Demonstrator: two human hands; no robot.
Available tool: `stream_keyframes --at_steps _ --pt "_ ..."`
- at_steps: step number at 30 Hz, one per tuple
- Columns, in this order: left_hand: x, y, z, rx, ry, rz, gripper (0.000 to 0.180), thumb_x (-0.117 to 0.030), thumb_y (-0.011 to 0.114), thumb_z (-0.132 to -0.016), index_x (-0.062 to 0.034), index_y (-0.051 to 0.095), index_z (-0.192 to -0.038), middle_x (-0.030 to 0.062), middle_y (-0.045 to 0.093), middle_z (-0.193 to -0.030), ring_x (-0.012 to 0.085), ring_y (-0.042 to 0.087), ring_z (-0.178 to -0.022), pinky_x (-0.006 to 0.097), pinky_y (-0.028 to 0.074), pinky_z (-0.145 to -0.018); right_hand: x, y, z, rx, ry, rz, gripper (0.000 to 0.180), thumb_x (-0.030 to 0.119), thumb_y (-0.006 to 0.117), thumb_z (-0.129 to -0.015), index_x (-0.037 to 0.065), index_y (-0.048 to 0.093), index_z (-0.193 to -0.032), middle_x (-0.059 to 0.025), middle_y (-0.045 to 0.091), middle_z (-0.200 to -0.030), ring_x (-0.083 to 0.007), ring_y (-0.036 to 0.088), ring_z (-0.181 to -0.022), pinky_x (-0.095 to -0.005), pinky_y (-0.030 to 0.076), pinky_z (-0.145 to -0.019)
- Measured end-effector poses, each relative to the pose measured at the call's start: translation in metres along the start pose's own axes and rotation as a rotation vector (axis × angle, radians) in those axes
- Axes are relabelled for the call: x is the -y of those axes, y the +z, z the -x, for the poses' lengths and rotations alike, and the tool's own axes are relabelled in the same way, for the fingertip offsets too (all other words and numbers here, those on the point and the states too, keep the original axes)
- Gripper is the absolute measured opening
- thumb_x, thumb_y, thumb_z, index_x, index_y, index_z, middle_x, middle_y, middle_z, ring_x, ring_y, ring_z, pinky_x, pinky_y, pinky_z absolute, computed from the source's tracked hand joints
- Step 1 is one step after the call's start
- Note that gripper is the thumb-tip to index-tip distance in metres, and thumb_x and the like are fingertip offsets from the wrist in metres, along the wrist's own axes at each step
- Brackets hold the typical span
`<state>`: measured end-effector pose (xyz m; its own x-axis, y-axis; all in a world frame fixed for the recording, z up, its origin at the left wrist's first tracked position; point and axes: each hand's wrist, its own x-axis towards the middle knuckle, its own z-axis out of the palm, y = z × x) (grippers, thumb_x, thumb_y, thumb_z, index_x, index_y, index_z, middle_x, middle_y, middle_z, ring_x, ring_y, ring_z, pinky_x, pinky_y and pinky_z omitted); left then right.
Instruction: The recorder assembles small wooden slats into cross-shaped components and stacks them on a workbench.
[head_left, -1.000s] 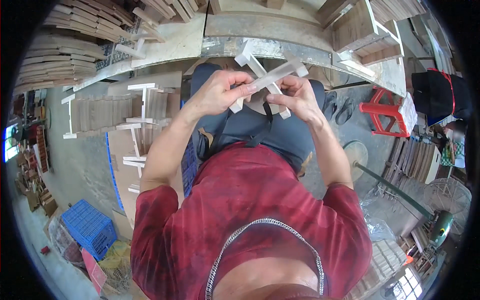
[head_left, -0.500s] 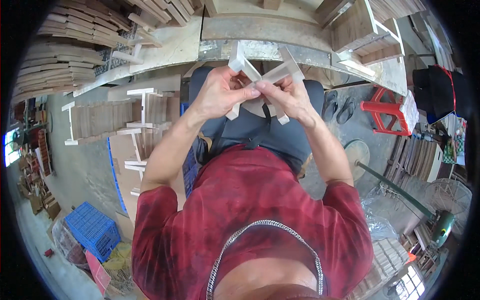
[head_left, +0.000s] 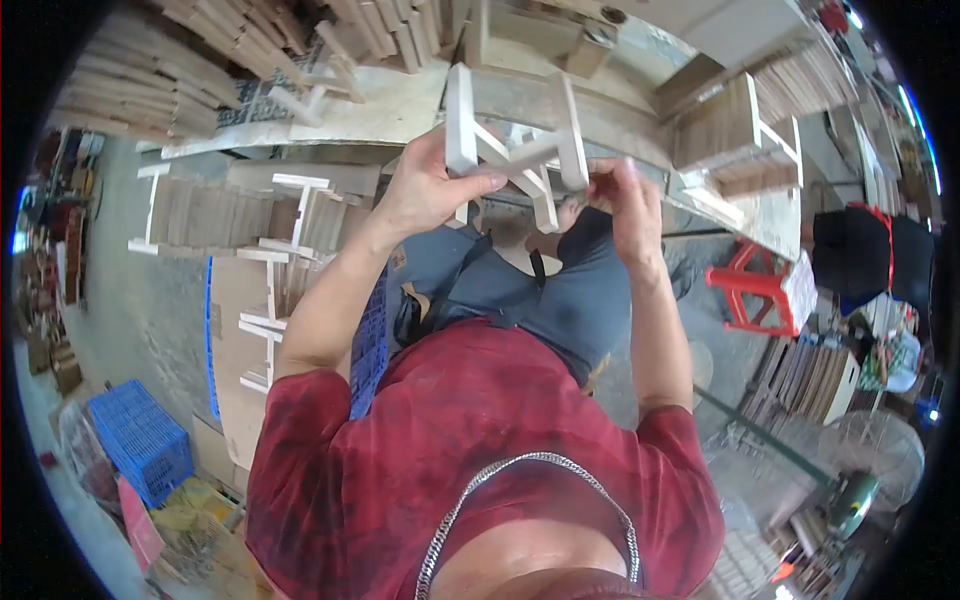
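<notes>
A pale wooden frame is held up over my lap, close to the front edge of the workbench. It has two upright outer bars with pieces crossing between them. My left hand grips its left bar, thumb in front and fingers behind. On the other side, my right hand is beside the right bar, its fingers bent and drawn together at the tips. Whether they touch the bar or pinch something small I cannot tell.
Stacked wooden slats fill the bench's left end; a wooden rack of boards stands at its right. More wooden frames are stacked at my left. On the floor are a blue crate, a red stool and a fan.
The frame has turned so its outer bars stand more upright, and it sits slightly higher. My right hand has moved right, from the frame's middle to beside its right bar. The view has shifted.
</notes>
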<state>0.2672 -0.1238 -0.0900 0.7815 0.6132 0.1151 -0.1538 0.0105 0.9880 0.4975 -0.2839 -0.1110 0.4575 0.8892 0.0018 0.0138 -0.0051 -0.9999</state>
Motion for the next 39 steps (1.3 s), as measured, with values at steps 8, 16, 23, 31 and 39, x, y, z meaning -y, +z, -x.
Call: stream_keyframes --at_steps 8,16,23,31,39 --pt "-0.034 -0.051 0.054 -0.300 0.705 -1.085 0.030 -0.002 0.071 -0.075 0.0002 0.068 -0.105 0.0192 0.060 -0.129 0.0411 0.053 -0.127 0.047 0.049 -0.103 0.063 0.096 -0.030 0.418 0.128 0.097 0.029 0.019 0.071 -0.095 -0.001 0.068 -0.115 -0.0025 0.069 -0.089 -0.0086 0.061 -0.075 -0.0243 0.050 -0.066" --pt "0.022 -0.173 0.078 -1.019 0.045 -0.812 0.060 -0.012 0.078 -0.078 0.0017 0.055 -0.132 0.0213 0.063 -0.126 0.0369 0.064 -0.111 0.040 0.051 -0.097 0.079 0.217 -0.141 0.495 -0.303 0.112 0.030 0.017 0.072 -0.094 -0.002 0.067 -0.116 -0.0032 0.070 -0.092 -0.0112 0.065 -0.083 -0.0255 0.053 -0.073" --pt "0.084 -0.270 0.003 -0.857 -0.101 -0.653 0.042 -0.022 0.077 -0.084 0.0016 0.064 -0.116 0.0199 0.073 -0.095 0.0313 0.072 -0.088 0.041 0.054 -0.080 0.057 0.282 -0.220 0.432 -0.461 0.370 0.025 0.015 0.068 -0.097 0.003 0.067 -0.119 0.0007 0.065 -0.085 -0.0065 0.057 -0.075 -0.0250 0.049 -0.069" --pt "0.051 -0.283 0.019 -0.643 -0.143 -0.695 0.031 -0.013 0.069 -0.091 -0.0009 0.067 -0.120 0.0128 0.074 -0.096 0.0203 0.069 -0.083 0.034 0.054 -0.079 0.007 0.296 -0.238 0.533 -0.439 0.265 0.026 0.013 0.070 -0.096 0.002 0.067 -0.120 -0.0026 0.068 -0.094 -0.0104 0.063 -0.083 -0.0269 0.053 -0.079" --pt "0.080 -0.305 0.016 -0.558 -0.095 -0.515 0.034 -0.002 0.065 -0.091 0.0022 0.063 -0.125 0.0055 0.072 -0.108 0.0147 0.066 -0.096 0.031 0.052 -0.088 -0.025 0.293 -0.251 0.494 -0.330 0.422 0.027 0.017 0.070 -0.095 -0.001 0.067 -0.115 -0.0084 0.071 -0.090 -0.0135 0.065 -0.081 -0.0305 0.054 -0.075"
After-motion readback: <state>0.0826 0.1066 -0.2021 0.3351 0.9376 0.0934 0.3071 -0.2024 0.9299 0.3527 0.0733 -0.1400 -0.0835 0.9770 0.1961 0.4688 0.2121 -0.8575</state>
